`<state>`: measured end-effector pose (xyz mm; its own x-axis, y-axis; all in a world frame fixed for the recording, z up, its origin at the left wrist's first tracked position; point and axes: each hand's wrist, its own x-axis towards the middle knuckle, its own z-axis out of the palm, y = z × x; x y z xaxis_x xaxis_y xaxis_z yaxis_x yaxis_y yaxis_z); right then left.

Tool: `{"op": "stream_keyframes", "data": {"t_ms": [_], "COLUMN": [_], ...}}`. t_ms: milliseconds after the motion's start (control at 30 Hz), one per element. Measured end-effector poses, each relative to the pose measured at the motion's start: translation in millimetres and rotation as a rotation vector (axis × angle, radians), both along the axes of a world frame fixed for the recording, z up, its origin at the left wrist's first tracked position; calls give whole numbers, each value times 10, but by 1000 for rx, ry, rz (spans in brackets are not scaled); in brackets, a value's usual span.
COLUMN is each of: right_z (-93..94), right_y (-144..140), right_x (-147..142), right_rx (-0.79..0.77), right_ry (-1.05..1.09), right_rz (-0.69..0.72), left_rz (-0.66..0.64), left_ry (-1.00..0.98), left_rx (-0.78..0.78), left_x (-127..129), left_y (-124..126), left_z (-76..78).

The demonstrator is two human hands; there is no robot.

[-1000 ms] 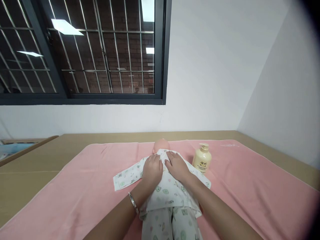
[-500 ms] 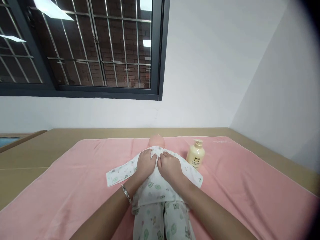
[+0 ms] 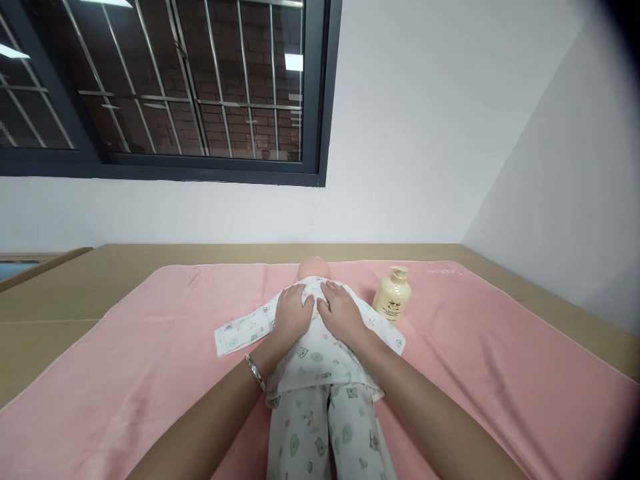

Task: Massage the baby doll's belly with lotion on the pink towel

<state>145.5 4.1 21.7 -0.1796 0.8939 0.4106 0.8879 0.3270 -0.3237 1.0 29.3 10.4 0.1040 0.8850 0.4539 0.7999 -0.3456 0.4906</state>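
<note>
A baby doll [image 3: 320, 363] in white pyjamas with small green prints lies on a pink sheet, its bare head at the far end. Whether its back or its front faces up I cannot tell. My left hand [image 3: 293, 313] rests flat on the left of its upper body, below the shoulder. Mirroring it on the right lies my right hand [image 3: 343, 313], fingers stretched out and thumb close to the other thumb. The doll's left-side sleeve [image 3: 245, 331] spreads out flat. Beside the right-side sleeve stands a pale yellow pump bottle [image 3: 393, 295].
The pink sheet [image 3: 165, 347] covers most of a tan padded surface [image 3: 55, 293], with some creases at the right. Behind it rises a white wall [image 3: 400, 133] with a dark-framed, barred window [image 3: 200, 167] at the upper left.
The whole view has shifted slightly, so the scene sits a little higher in the picture. Both hands stay on the doll's upper body, fingers slightly more stretched out.
</note>
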Motion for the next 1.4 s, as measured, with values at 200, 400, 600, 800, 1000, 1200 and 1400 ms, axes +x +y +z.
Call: {"op": "stream_keyframes", "data": {"t_ms": [200, 400, 600, 800, 1000, 1200, 1400], "right_z": [3, 12, 26, 28, 59, 91, 95], "right_y": [-19, -43, -115, -191, -59, 14, -9], "right_x": [-14, -36, -97, -171, -14, 104, 53], "right_rx": [1, 12, 42, 37, -4, -29, -32], "right_ry": [-3, -63, -172, -256, -117, -37, -60], "right_rz": [-4, -57, -125, -170, -55, 30, 14], "left_rz": [2, 0, 5, 13, -3, 51, 87], "left_ry": [-11, -25, -24, 39, 101, 252, 270], "left_rx": [8, 7, 16, 18, 57, 156, 126], "left_x": [6, 7, 5, -2, 7, 52, 83], "left_y": [-14, -19, -19, 10, -54, -202, -278], "left_z": [9, 13, 0, -42, 11, 43, 113]}}
